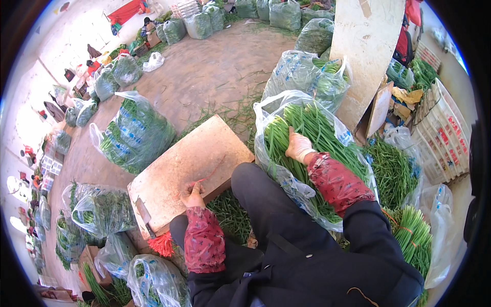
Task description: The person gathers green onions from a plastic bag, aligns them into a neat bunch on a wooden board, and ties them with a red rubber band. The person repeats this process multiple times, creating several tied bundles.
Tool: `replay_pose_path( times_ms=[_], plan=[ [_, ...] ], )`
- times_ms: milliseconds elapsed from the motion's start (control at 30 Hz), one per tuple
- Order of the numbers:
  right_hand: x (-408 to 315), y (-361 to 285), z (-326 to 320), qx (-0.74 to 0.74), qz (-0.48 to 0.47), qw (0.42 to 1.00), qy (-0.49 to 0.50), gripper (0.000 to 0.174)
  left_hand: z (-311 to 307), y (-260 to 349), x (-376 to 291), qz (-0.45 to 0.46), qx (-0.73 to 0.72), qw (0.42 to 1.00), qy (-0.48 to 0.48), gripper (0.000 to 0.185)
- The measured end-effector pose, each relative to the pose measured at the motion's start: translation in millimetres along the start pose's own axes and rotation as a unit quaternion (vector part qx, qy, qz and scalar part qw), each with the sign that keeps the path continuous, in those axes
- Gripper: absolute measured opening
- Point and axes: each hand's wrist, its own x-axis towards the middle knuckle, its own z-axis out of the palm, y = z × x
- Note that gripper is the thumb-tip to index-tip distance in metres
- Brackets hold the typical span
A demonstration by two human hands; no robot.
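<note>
My right hand (300,147), taped or thinly gloved in white, reaches into an open clear plastic bag of long green leafy stalks (318,126); its fingers go in among the stalks, so their hold is partly hidden. Over the near side of a wooden board (191,157), my left hand (193,195) pinches a thin red tie (211,172), which trails across the board. A knife (144,215) with a broad blade and dark handle lies at the board's left corner. Below that corner hangs a bunch of red ties (162,244).
Filled plastic bags of greens stand beyond the board (134,130) and at the left (101,207). Bundled stalks (410,234) lie at my right, near loose greens (391,172) and stacked white plastic crates (441,134). A pale upright panel (364,57) stands beyond the open bag. Other people sit far off.
</note>
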Motion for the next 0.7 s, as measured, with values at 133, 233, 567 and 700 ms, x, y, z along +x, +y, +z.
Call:
replay_pose_path(
  times_ms=[133, 233, 567, 700],
  plan=[
    [-4.0, 46.1, -33.1, 0.212, -0.093, 0.972, 0.026, 0.111, -8.5, 0.1, 1.6, -0.033, 0.032, 0.999, 0.024, 0.004],
    [-19.9, 85.9, -70.8, 0.512, -0.149, 0.843, -0.065, 0.100, -13.8, 1.1, 2.7, -0.020, 0.037, 0.999, 0.018, 0.005],
    [-51.9, 127.7, -98.7, 0.532, -0.106, 0.840, -0.012, 0.090, 121.5, 57.4, -34.2, 0.036, -0.065, 0.974, -0.216, 0.063],
    [-73.6, 80.0, -95.7, 0.435, -0.281, 0.856, -0.010, 0.106, 214.0, 71.7, -71.5, 0.055, -0.118, 0.915, -0.383, 0.115]
  ],
)
